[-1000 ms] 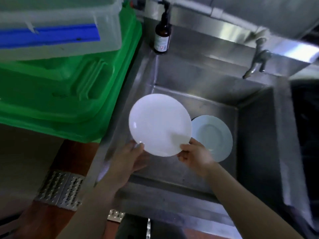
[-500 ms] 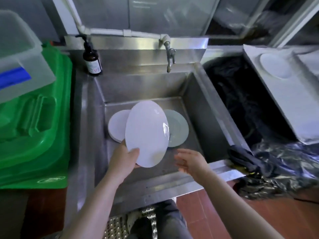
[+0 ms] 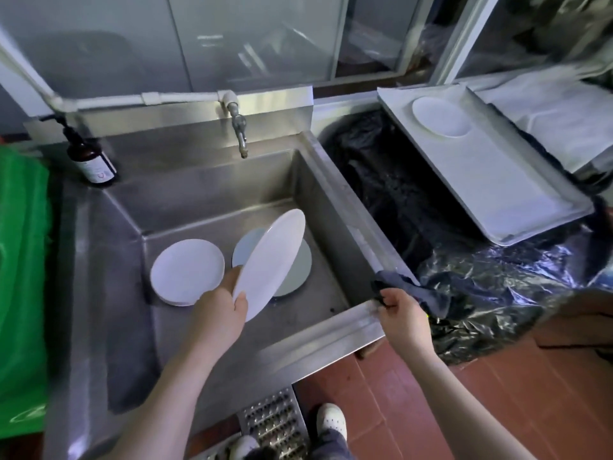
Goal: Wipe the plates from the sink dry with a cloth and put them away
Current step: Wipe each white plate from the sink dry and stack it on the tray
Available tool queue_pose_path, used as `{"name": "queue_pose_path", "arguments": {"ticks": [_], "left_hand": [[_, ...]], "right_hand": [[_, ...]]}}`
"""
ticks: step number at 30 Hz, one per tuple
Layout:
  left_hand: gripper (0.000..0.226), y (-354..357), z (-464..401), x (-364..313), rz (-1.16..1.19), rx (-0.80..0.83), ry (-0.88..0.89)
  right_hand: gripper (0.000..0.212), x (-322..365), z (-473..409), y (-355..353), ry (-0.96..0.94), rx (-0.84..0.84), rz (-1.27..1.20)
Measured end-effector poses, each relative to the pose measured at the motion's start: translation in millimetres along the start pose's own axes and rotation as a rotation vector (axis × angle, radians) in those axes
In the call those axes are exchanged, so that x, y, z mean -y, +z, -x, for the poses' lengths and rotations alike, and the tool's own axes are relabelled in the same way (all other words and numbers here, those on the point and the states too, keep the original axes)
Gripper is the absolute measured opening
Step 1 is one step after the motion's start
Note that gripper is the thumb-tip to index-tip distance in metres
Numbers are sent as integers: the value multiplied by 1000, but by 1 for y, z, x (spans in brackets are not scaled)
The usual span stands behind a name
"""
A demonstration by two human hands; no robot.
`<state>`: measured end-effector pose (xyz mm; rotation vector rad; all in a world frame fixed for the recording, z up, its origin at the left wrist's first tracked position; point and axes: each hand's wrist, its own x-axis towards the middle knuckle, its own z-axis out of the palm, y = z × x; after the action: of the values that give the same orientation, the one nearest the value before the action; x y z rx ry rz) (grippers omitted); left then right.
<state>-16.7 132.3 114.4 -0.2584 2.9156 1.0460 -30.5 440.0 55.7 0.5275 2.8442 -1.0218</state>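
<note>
Both forearms bare, no sleeves visible, no watch or rings seen. Left hand (image 3: 220, 310) and right hand (image 3: 403, 315) without gloves. Below sink (image 3: 331, 330) front edge: white clog-type shoes (image 3: 330, 418) with small holes on top (second one partly hidden, nearer to metal grate (image 3: 272, 423)). Dark grey trousers (image 3: 328, 444), only lower part shows.
</note>
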Motion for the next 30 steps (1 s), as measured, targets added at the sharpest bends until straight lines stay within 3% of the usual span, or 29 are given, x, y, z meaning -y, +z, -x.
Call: {"name": "queue_pose_path", "arguments": {"ticks": [4, 8, 12, 20, 24, 30], "left_hand": [[46, 19, 0, -26, -58, -8, -42], [43, 36, 0, -48, -105, -60, -48], [45, 50, 5, -60, -147, -93, -47], [48, 73, 19, -70, -184, -202, -93], [48, 79, 25, -75, -171, -257, -108], [46, 61, 26, -78, -99, -304, -121]], "right_hand": [[44, -23, -23, -13, -200, -13, 301], [59, -42, -56, -13, -337, 178, 632], [63, -57, -81, -8, -454, 294, 718], [74, -65, -93, -16, -612, 311, 718], [70, -53, -95, -25, -656, 303, 626], [56, 0, -89, -43, -796, 160, 430]]}}
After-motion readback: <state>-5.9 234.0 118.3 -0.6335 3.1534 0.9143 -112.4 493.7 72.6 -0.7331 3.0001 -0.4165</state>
